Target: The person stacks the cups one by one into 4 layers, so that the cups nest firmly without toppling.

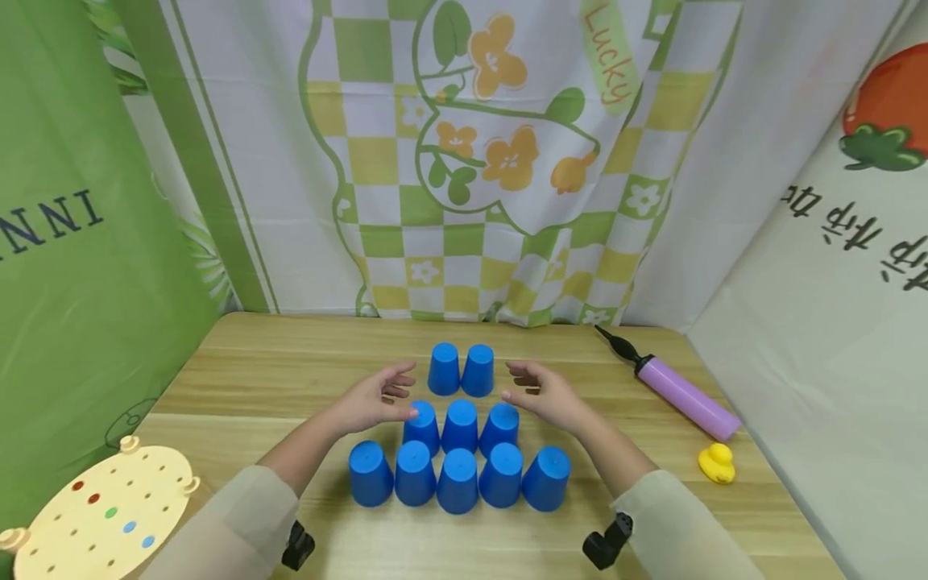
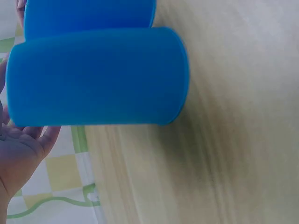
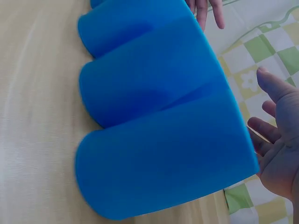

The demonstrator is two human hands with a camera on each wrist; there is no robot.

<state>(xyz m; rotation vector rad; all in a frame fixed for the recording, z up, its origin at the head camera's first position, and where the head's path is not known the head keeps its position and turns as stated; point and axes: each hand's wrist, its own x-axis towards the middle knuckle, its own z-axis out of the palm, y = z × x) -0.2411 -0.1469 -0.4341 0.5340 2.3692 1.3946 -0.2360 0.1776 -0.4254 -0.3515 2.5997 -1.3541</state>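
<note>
Blue plastic cups stand upside down in three rows on the table. The back row has two cups [image 1: 478, 370] side by side, the middle row three cups [image 1: 460, 425], and the front row several cups [image 1: 457, 481]. My left hand [image 1: 373, 399] is left of the back pair, its thumb overlapping the leftmost middle cup in the head view. To the right of that pair is my right hand [image 1: 547, 395], palm inward and fingers loosely bent. Neither hand holds anything. Close-up blue cups [image 2: 98, 79] [image 3: 168, 154] fill much of both wrist views, with fingers beyond them.
At the table's [image 1: 290, 354] right side lie a purple hand pump [image 1: 685, 395] with a black nozzle and a yellow rubber duck [image 1: 717, 463]. A cream pegboard [image 1: 101, 515] with coloured dots is at the lower left. A patterned curtain [image 1: 478, 201] hangs behind the table.
</note>
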